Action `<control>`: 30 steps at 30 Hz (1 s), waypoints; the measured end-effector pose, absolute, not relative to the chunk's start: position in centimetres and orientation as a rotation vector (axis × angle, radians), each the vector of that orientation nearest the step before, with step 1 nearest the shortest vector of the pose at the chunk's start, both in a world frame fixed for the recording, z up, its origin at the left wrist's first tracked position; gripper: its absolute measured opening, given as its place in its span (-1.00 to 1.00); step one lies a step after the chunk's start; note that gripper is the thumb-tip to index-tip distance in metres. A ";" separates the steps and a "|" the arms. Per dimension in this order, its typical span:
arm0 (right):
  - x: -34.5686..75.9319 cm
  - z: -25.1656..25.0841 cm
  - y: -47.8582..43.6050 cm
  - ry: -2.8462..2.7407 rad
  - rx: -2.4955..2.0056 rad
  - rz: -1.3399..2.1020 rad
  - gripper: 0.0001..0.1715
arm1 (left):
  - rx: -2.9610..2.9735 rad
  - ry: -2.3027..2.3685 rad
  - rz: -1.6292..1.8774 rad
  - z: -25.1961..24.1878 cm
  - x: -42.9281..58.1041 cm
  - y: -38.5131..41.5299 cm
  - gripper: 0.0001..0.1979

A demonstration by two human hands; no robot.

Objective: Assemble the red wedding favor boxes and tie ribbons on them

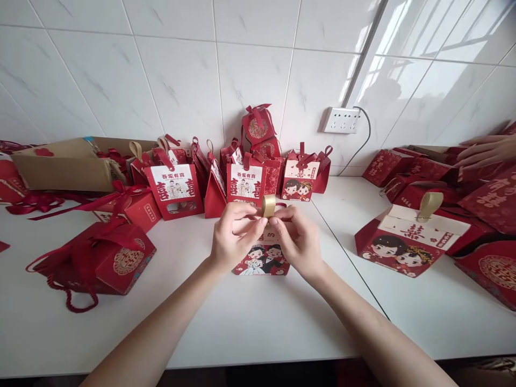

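A small red gift box with a cartoon bride and groom stands on the white table in front of me. Both my hands are at its top. My left hand and my right hand are closed, pinching the box's gold ribbon loop handle from either side. My fingers hide the top flaps of the box.
Several finished red boxes line the tiled wall. A brown carton and red ribboned boxes lie at left. A larger box with a gold handle sits at right, where another person's hand rests on flat boxes. A wall socket is behind.
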State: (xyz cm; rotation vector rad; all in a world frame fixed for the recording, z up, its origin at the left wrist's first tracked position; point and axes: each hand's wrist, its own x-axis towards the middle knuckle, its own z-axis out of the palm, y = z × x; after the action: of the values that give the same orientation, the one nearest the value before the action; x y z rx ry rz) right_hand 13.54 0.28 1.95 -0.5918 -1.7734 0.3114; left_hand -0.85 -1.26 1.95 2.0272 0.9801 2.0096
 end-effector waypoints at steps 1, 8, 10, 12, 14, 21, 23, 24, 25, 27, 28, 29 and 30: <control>13.6 1.9 0.4 -1.770 -0.577 0.321 -0.94 | 2.078 0.965 2.031 1.9 -0.9 -1.3 -0.87; 14.0 1.5 1.1 -1.852 -0.357 0.053 -0.72 | 2.164 0.924 1.924 2.2 -1.0 -1.5 -0.84; 14.1 1.4 1.1 -1.877 -0.356 0.013 -0.66 | 2.093 0.897 1.878 2.3 -1.0 -1.7 -0.81; 14.2 1.4 1.0 -1.888 -0.364 -0.005 -0.64 | 2.065 0.877 1.841 2.3 -1.1 -1.8 -0.78; 14.2 1.4 0.9 -1.892 -0.382 -0.019 -0.63 | 2.077 0.895 1.825 2.4 -1.2 -1.9 -0.74; 14.4 1.5 1.0 -1.920 -0.416 -0.061 -0.68 | 2.151 0.950 1.777 2.8 -1.4 -2.0 -0.67; 14.4 1.6 0.9 -1.924 -0.426 -0.053 -0.69 | 2.144 0.955 1.777 2.8 -1.4 -2.0 -0.66; 14.5 1.6 0.9 -1.925 -0.433 -0.046 -0.70 | 2.138 0.962 1.773 2.8 -1.4 -2.0 -0.66; 14.5 1.6 0.9 -1.924 -0.441 -0.038 -0.70 | 2.131 0.969 1.764 2.8 -1.4 -2.0 -0.66; 14.5 1.6 0.8 -1.926 -0.452 -0.024 -0.71 | 2.114 0.968 1.733 2.7 -1.5 -2.1 -0.66; 14.4 1.6 0.8 -1.925 -0.452 -0.021 -0.71 | 2.102 0.955 1.717 2.7 -1.5 -2.0 -0.66; 14.4 1.6 0.8 -1.922 -0.449 -0.019 -0.71 | 2.086 0.942 1.707 2.6 -1.5 -2.0 -0.66; 14.4 1.6 0.8 -1.915 -0.435 -0.017 -0.72 | 2.070 0.929 1.708 2.6 -1.5 -2.0 -0.67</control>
State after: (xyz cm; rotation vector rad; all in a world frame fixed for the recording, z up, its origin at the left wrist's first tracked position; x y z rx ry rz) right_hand 14.42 0.81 1.60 -0.4354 -1.9152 -0.0174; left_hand -1.53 -2.01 2.58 2.0696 0.9287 1.7076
